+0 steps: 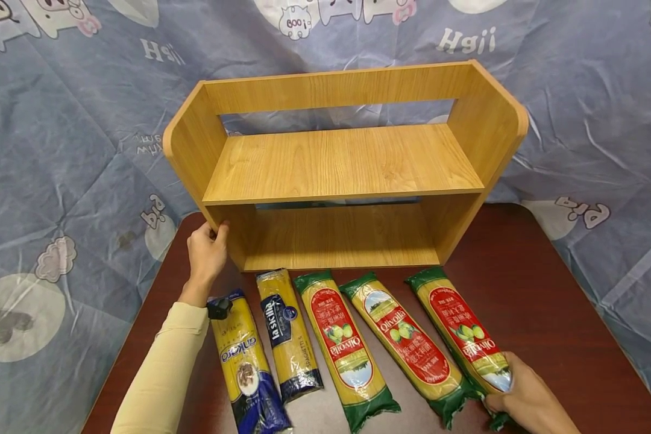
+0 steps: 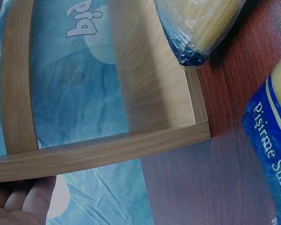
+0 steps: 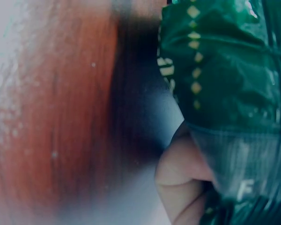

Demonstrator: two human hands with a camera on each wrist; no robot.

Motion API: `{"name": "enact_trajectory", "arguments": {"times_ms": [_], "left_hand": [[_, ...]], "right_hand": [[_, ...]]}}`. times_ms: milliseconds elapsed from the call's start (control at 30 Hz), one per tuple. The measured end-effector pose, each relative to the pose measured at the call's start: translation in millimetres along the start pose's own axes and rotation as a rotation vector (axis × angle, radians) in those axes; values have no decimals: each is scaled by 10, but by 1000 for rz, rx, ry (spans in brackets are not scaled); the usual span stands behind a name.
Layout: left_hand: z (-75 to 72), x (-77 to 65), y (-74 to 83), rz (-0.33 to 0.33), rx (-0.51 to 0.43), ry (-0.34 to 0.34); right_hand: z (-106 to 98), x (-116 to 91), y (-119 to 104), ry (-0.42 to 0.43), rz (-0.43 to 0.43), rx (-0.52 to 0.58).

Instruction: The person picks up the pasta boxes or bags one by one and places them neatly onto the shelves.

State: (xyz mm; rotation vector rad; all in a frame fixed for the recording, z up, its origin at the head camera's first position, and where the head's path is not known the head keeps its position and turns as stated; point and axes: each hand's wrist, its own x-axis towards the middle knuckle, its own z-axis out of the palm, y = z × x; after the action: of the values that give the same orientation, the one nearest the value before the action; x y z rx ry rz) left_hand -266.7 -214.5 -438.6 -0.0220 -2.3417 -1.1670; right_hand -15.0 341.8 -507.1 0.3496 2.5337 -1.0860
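My left hand (image 1: 206, 256) grips the front edge of the left side panel of a two-tier wooden shelf (image 1: 342, 166). In the left wrist view, fingers (image 2: 35, 199) lie against that panel's outer face. My right hand (image 1: 531, 395) holds the near end of the rightmost spaghetti pack (image 1: 461, 322), red and green with an Olivoila label. Close up in the right wrist view, bent fingers (image 3: 185, 176) press into the clear and green wrapper (image 3: 229, 84). The pack's far end lies just before the shelf's right front corner.
Left of the held pack lie two more Olivoila spaghetti packs (image 1: 404, 343) (image 1: 347, 349), a La Sicilia spaghetti pack (image 1: 298, 355) and a blue-yellow Ankara pasta pack (image 1: 244, 355). They rest on a dark red table (image 1: 553, 313). A patterned grey-blue cloth (image 1: 76, 181) hangs behind the shelf.
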Motion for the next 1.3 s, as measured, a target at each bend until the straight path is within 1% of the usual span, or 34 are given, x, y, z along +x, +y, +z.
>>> {"name": "enact_trajectory", "arguments": {"times_ms": [200, 500, 600, 800, 1033, 1300], "left_hand": [[1, -3, -23, 13, 4, 2], [3, 9, -35, 8, 11, -5], [1, 13, -40, 1, 7, -8], [-3, 24, -39, -8, 4, -16], [-22, 28, -47, -3, -2, -19], [-35, 40, -43, 10, -9, -33]], "right_hand": [[-10, -22, 17, -2, -10, 23], [-54, -54, 54, -41, -13, 65], [-71, -67, 67, -40, -29, 68], [-104, -106, 84, -48, -64, 111], [-137, -118, 8, -63, -82, 155], [-182, -131, -167, -92, -45, 262]]}}
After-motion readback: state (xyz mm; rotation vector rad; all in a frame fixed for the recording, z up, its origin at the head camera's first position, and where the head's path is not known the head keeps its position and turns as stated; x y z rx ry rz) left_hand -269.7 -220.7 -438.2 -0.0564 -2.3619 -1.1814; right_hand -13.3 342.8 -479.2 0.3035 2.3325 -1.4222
